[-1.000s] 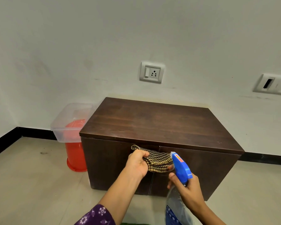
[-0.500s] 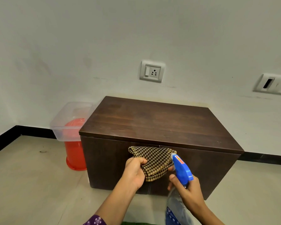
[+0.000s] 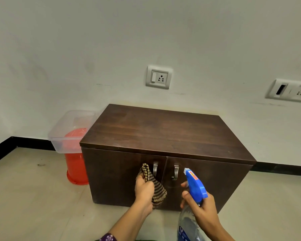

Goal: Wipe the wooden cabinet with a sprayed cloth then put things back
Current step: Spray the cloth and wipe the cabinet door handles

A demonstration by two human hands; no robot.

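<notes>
Checked brown cloth (image 3: pixel 158 190) now hangs bunched from the left hand (image 3: pixel 144 188), its grip clenched round it. Half a second ago the cloth was spread before the spray bottle (image 3: pixel 195 186). It has dropped lower, in front of the wooden cabinet (image 3: pixel 163 133), apart from the nozzle. The right hand (image 3: pixel 204 211) grasps the bottle. Spraying looks finished, and wiping likely follows.

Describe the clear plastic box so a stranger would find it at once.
Find the dark wooden cabinet against the white wall. Just left of it a red bucket stands on the floor. The box sits on top, rectangular and see-through, unlike the round bucket.
</notes>
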